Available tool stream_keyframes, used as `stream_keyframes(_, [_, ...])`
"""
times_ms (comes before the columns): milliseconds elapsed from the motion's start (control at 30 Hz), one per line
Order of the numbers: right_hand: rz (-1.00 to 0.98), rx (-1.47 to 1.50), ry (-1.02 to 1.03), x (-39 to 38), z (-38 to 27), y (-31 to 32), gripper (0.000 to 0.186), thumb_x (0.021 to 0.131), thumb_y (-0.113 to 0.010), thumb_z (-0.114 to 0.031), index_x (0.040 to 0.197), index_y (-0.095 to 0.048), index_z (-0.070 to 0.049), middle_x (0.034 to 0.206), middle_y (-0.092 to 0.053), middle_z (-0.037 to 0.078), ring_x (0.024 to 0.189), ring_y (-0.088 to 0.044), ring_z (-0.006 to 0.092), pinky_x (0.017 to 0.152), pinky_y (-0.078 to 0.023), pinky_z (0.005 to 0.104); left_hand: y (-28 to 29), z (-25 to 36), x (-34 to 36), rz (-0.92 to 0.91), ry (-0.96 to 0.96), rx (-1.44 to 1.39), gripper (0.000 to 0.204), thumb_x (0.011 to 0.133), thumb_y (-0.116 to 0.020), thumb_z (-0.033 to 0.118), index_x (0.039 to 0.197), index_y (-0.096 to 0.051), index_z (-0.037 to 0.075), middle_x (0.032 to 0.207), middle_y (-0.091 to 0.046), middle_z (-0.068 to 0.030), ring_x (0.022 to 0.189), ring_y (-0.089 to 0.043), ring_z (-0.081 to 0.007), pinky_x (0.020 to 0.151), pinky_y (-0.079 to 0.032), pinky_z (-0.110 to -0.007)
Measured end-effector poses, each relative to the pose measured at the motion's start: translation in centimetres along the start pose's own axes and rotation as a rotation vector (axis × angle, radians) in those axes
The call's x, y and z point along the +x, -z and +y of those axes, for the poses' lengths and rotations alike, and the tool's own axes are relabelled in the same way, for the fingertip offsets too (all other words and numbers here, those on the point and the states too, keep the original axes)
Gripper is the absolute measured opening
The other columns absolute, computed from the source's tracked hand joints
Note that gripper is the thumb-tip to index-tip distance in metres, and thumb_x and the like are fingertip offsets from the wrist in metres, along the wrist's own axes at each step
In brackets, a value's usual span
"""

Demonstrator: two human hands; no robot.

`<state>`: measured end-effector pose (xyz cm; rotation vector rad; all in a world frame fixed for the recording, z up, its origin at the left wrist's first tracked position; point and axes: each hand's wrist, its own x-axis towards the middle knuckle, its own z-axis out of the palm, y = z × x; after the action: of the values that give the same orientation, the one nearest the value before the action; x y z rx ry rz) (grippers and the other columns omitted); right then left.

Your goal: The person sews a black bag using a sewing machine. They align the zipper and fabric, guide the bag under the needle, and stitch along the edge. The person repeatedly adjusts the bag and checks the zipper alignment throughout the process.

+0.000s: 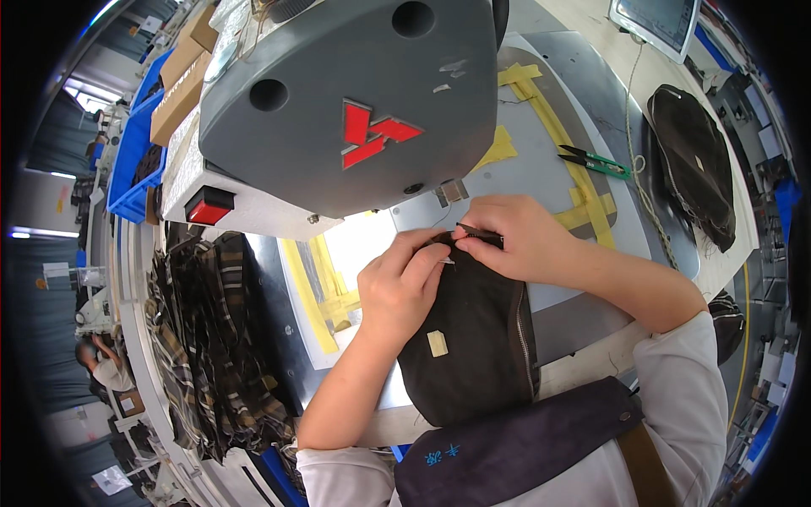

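Observation:
A dark brown fabric pouch (473,346) with a metal zipper (524,338) down its right side hangs below my hands, its lower end near my body. A small cream tag (437,343) shows on its front. My left hand (397,279) pinches the pouch's top edge from the left. My right hand (519,237) grips the same edge, thumb and fingers closed on a dark folded end of it. Just beyond my fingers is the presser foot (452,193) of a large grey sewing machine head (338,93); a thin thread runs down from it.
Yellow tape (600,215) borders the plate under the machine. Green-handled thread snips (596,160) lie right, near a cord and another dark zipped pouch (693,160). Plaid fabric strips (224,338) pile up left, below blue bins (131,190). A person (110,369) sits far left.

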<state>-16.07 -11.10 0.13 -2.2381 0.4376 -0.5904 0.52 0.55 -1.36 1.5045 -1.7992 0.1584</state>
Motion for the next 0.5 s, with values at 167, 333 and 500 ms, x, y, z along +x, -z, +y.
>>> stream_keyframes(167, [-0.015,-0.029,0.063,-0.2,0.0,0.2,0.015,0.082,-0.066,-0.015,0.088,-0.063,-0.001,0.081,-0.063,0.011,0.075,-0.061,0.0321,0.067,-0.049,0.0390,0.2,0.3,0.2,0.018,0.007,0.032,0.027,0.067,-0.076,0.003,0.089,-0.064,0.009,0.090,-0.060,-0.0015,0.061,-0.062,-0.0177,0.050,-0.050,-0.028])
stream_keyframes(333, [-0.134,0.244,-0.276,0.2,-1.0,1.1,0.019,0.086,-0.063,-0.021,0.089,-0.064,-0.003,0.076,-0.064,0.011,0.069,-0.060,0.0249,0.065,-0.047,0.0344,0.5,0.2,0.1,-0.012,0.001,0.022,0.028,0.067,-0.077,0.003,0.091,-0.066,0.010,0.093,-0.060,-0.0021,0.067,-0.062,-0.0183,0.051,-0.050,-0.028])
stream_keyframes(500, [-0.251,0.325,-0.376,1.8,0.2,1.4,0.026,0.088,-0.062,-0.028,0.090,-0.066,-0.002,0.072,-0.064,0.011,0.066,-0.058,0.0196,0.064,-0.045,0.0326,0.3,0.2,0.4,-0.047,0.090,-0.102,0.024,0.069,-0.076,0.001,0.090,-0.066,0.009,0.100,-0.060,-0.0041,0.083,-0.063,-0.0207,0.060,-0.052,-0.031])
